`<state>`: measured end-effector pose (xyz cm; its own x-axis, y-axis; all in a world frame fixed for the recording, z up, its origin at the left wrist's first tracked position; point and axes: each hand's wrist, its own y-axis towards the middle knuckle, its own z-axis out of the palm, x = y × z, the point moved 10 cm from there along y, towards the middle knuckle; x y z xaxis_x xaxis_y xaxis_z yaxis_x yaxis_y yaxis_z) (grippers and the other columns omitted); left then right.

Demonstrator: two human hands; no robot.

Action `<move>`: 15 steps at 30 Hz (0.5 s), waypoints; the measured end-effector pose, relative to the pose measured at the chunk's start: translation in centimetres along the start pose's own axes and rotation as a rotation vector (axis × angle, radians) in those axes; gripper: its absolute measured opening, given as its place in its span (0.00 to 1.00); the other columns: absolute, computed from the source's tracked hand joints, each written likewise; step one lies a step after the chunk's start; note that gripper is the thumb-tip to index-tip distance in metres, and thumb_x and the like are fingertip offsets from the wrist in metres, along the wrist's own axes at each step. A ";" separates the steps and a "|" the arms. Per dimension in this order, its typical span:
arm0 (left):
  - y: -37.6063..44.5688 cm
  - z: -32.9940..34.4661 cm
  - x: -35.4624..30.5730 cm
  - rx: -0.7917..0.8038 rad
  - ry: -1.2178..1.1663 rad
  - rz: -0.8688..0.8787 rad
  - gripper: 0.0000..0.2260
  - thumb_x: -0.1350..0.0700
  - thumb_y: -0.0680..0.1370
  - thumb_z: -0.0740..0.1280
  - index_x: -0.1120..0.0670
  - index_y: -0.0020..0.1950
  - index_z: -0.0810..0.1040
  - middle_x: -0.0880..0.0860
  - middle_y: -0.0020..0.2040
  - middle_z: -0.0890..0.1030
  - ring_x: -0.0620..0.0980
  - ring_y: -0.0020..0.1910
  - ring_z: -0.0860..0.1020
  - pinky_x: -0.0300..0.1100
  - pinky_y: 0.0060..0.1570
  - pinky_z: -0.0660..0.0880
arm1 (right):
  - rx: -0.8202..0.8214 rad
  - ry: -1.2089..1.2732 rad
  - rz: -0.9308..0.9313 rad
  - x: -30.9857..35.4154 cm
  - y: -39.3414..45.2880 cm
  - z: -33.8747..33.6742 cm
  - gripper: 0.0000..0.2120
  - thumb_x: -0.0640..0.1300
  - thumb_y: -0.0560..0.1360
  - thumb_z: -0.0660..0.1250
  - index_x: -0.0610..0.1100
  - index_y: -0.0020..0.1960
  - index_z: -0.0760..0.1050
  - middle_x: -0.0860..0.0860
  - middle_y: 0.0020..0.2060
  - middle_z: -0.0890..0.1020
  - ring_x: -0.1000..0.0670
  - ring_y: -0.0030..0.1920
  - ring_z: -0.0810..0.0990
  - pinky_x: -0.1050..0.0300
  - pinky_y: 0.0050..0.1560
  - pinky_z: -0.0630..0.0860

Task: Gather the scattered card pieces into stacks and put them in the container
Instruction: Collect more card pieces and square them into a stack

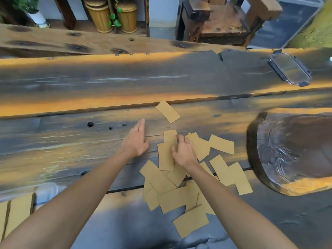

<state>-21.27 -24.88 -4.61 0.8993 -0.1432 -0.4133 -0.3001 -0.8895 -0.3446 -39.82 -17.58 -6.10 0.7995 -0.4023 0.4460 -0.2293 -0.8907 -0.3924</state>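
Note:
Several tan card pieces (179,191) lie scattered and overlapping on the dark wooden table (71,150). One card (168,111) lies apart, farther back. My right hand (184,151) rests on the heap with curled fingers touching an upright card (167,157); it presses rather than lifts. My left hand (137,141) lies flat on the bare wood just left of the heap, fingers apart, holding nothing. A clear container (46,193) holding tan cards sits at the near left edge, partly hidden by my left forearm. A clear lid with dark clips (289,69) lies at the far right.
A round carved wooden slab (294,151) rises at the right, close to the cards. A raised plank (107,44) runs along the back. Behind it stand bamboo bins (100,15), a potted plant (36,15) and a wooden chair (224,20).

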 end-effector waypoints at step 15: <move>12.6 -0.4 -1.6 -0.143 -0.243 -0.024 0.25 0.53 0.78 0.65 0.56 0.73 0.64 0.58 0.68 0.71 0.57 0.68 0.68 0.52 0.67 0.67 | -0.086 0.098 0.140 0.7 6.3 1.9 0.40 0.59 0.66 0.76 0.47 0.71 0.63 0.47 0.64 0.71 0.44 0.63 0.74 0.51 0.57 0.75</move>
<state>-26.36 -35.99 -7.99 0.7978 -0.0290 -0.6023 -0.2167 -0.9459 -0.2415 -39.64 -23.06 -9.84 0.6996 -0.5382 0.4701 -0.3843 -0.8380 -0.3874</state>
